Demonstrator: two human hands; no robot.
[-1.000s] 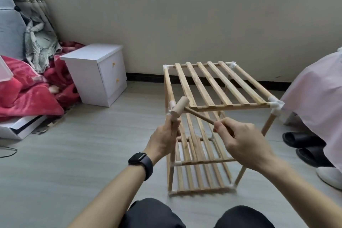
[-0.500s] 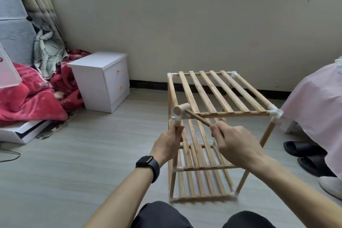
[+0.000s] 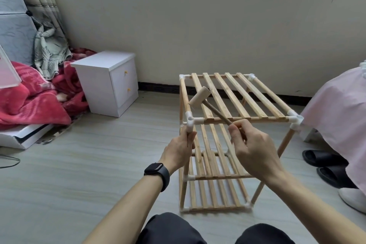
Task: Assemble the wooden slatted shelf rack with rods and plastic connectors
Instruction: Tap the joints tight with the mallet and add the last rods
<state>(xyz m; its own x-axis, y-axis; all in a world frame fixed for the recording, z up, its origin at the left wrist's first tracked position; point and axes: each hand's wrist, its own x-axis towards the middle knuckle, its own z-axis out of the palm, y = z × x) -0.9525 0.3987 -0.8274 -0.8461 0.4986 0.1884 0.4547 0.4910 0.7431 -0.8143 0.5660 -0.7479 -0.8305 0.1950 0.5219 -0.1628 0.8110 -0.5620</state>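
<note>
Three slatted tiers make the wooden shelf rack (image 3: 232,97), which stands on the floor (image 3: 99,154) just in front of the person's knees. At its front-left corner the left hand (image 3: 179,149) has its fingers curled round the upright rod (image 3: 183,192), just under the white plastic connector (image 3: 190,121). Above this connector hangs the head of a small wooden mallet (image 3: 199,98). The right hand (image 3: 255,152) pinches the far end of its thin handle between thumb and fingers.

I judge the rack light and a little wobbly, because the thin rods seem only pushed into sockets, and the front-right leg (image 3: 277,154) stands slanted in this view. It is best held on a rod close to the joint being struck, not on the slats, which look thin and could crack. The smooth round rod may slip in a loose grip.
</note>
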